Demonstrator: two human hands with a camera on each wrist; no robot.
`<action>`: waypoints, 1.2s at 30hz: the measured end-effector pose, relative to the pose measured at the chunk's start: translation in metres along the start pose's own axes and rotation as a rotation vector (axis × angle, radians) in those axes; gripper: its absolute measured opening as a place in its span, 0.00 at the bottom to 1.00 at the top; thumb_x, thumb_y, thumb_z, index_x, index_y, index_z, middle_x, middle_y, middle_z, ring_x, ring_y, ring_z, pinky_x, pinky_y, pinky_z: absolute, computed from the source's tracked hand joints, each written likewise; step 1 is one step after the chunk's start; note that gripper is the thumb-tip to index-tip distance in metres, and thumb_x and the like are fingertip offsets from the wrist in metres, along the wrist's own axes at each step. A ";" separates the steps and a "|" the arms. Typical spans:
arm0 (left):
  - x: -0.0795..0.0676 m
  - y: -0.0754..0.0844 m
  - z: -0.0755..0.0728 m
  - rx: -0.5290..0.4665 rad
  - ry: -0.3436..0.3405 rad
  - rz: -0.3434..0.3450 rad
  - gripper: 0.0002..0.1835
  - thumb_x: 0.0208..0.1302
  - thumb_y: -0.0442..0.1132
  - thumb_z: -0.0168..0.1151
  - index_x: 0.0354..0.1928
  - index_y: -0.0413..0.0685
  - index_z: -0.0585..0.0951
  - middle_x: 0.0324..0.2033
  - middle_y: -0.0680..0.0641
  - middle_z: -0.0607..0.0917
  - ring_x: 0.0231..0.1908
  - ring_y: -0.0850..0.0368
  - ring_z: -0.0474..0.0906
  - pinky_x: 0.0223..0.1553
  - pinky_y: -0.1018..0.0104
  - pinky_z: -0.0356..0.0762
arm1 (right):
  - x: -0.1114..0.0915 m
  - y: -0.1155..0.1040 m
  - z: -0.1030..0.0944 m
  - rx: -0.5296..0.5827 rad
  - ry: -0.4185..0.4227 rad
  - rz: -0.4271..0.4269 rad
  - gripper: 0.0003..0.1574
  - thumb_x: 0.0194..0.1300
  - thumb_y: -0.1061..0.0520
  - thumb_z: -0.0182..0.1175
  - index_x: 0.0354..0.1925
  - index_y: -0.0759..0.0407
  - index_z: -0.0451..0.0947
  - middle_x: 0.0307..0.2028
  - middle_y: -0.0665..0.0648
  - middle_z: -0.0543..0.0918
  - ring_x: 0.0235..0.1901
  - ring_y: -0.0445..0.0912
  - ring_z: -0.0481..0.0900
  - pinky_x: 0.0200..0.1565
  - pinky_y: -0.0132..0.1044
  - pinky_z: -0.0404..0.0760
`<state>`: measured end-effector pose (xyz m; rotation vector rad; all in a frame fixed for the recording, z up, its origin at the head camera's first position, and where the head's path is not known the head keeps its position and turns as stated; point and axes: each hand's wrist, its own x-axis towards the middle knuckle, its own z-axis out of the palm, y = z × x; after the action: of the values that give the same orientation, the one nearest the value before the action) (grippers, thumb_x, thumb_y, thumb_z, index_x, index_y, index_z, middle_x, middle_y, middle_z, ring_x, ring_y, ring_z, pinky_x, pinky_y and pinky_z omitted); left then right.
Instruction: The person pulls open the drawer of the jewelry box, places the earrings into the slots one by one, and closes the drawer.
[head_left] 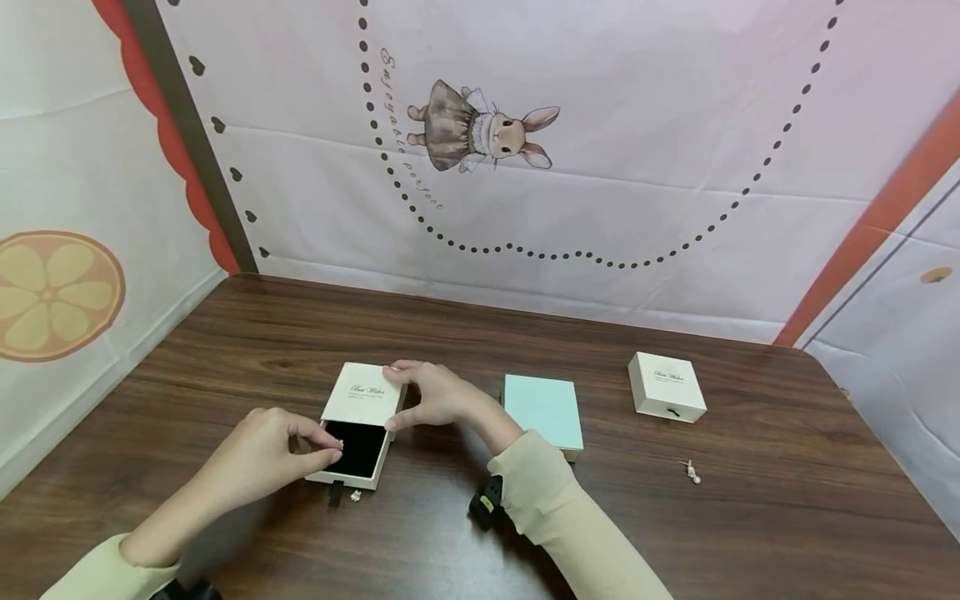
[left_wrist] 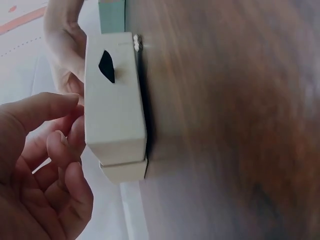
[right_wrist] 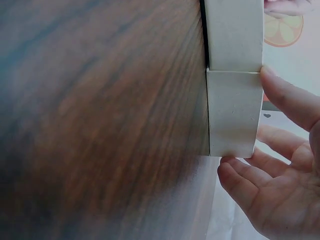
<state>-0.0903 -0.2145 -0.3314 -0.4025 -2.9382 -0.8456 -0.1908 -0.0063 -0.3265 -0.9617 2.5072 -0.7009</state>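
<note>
A white drawer-style jewelry box (head_left: 365, 393) lies on the table with its drawer (head_left: 378, 475) pulled out toward me, showing a black lining. My left hand (head_left: 258, 454) is over that drawer, pinching a tiny sparkly piece of jewelry (head_left: 341, 445) between thumb and index finger. In the left wrist view the box front (left_wrist: 112, 110) hides those fingertips. My right hand (head_left: 435, 396) holds the box's outer sleeve from the right; in the right wrist view its thumb is at the seam and other fingers touch the far end. A small glittery ornament (head_left: 356, 496) lies beside the black pull tab (head_left: 336, 493).
To the right of my right hand sits a light-blue-topped box (head_left: 543, 410), partly behind the forearm. Farther right stands a closed white box (head_left: 667, 387), with a small earring with a pearl-like bead (head_left: 692, 472) on the table before it. A printed curtain (head_left: 600, 167) borders the table's back.
</note>
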 end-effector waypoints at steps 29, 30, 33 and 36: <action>-0.006 0.018 0.017 -0.025 -0.187 0.082 0.03 0.44 0.42 0.70 0.25 0.56 0.86 0.20 0.63 0.84 0.15 0.74 0.66 0.19 0.75 0.65 | 0.005 0.004 -0.002 0.055 -0.009 0.038 0.46 0.53 0.48 0.65 0.66 0.51 0.57 0.69 0.50 0.54 0.68 0.47 0.51 0.65 0.44 0.56; -0.006 0.019 0.017 -0.014 -0.185 0.073 0.03 0.44 0.42 0.70 0.25 0.55 0.86 0.20 0.63 0.83 0.14 0.74 0.66 0.18 0.75 0.65 | 0.004 0.004 -0.002 0.056 -0.010 0.036 0.46 0.53 0.48 0.65 0.66 0.51 0.57 0.69 0.50 0.54 0.68 0.46 0.51 0.65 0.43 0.56; -0.005 0.023 0.019 0.027 -0.178 0.038 0.02 0.43 0.41 0.71 0.23 0.56 0.86 0.17 0.63 0.82 0.13 0.73 0.66 0.18 0.75 0.65 | 0.004 0.003 -0.002 0.055 -0.011 0.032 0.46 0.53 0.48 0.65 0.66 0.51 0.57 0.69 0.50 0.54 0.68 0.46 0.51 0.65 0.43 0.56; -0.005 0.028 0.020 0.096 -0.161 -0.013 0.04 0.42 0.42 0.72 0.19 0.60 0.85 0.15 0.65 0.80 0.14 0.71 0.66 0.18 0.73 0.64 | 0.003 0.003 -0.003 0.056 -0.013 0.030 0.46 0.53 0.49 0.65 0.66 0.52 0.57 0.69 0.51 0.54 0.68 0.46 0.52 0.65 0.42 0.57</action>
<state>-0.0780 -0.1824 -0.3344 -0.4662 -3.1170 -0.7013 -0.1959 -0.0059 -0.3266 -0.9047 2.4720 -0.7485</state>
